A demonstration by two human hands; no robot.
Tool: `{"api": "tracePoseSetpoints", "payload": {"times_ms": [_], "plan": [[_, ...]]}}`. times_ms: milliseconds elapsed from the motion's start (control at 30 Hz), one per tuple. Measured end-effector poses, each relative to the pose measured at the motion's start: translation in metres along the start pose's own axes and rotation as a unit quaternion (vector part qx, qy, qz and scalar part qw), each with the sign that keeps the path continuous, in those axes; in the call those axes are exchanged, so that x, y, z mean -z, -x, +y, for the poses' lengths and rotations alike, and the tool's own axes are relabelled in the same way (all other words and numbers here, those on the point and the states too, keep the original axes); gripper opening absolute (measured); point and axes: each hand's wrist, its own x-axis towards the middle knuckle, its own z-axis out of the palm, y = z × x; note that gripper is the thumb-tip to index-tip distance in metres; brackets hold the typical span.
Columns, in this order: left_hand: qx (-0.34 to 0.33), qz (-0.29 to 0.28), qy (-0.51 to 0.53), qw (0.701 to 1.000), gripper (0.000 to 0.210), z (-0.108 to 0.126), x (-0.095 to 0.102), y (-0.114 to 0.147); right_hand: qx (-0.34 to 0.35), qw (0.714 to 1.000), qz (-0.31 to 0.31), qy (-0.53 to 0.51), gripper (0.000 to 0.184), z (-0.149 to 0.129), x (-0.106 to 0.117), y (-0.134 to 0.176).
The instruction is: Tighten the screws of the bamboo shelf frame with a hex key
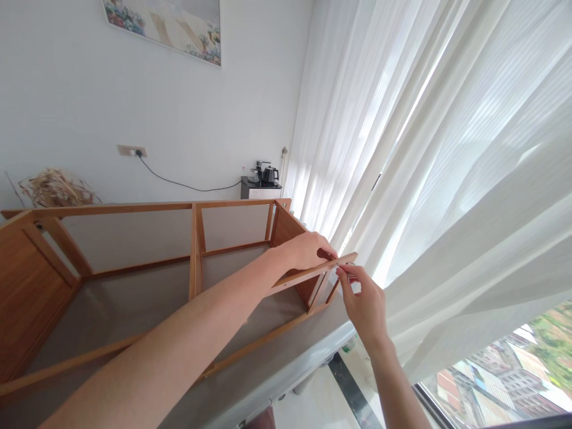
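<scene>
A brown wooden frame (193,250) with open bays and solid end panels stretches in front of me. My left hand (309,250) reaches across it, its fingers curled over a wooden rail (304,276) near the rail's far right end. My right hand (365,298) is on the near side of that same end. Its thumb and fingertips are pinched together against the rail. Something thin and small seems to be between them, too little shown to name. The left fingertips are partly hidden behind the rail.
White curtains (429,149) hang close on the right, beside a window over rooftops. A black kettle (270,174) stands on a small cabinet (261,192) in the far corner, with a cord running to a wall socket (131,151). Dry tan strands (58,189) lie behind the frame.
</scene>
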Motion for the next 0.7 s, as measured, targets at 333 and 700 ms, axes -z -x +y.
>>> {"api": "tracePoseSetpoints", "payload": {"times_ms": [333,700], "plan": [[0.065,0.031,0.000,0.997,0.037,0.006,-0.001,0.002,-0.031,0.999,-0.016,-0.001,0.038,0.005,0.000,-0.003],[0.069,0.020,-0.053,0.996,0.030,0.023,0.005,0.010,-0.076,0.997,-0.034,0.001,0.041,-0.002,0.003,-0.005]]}}
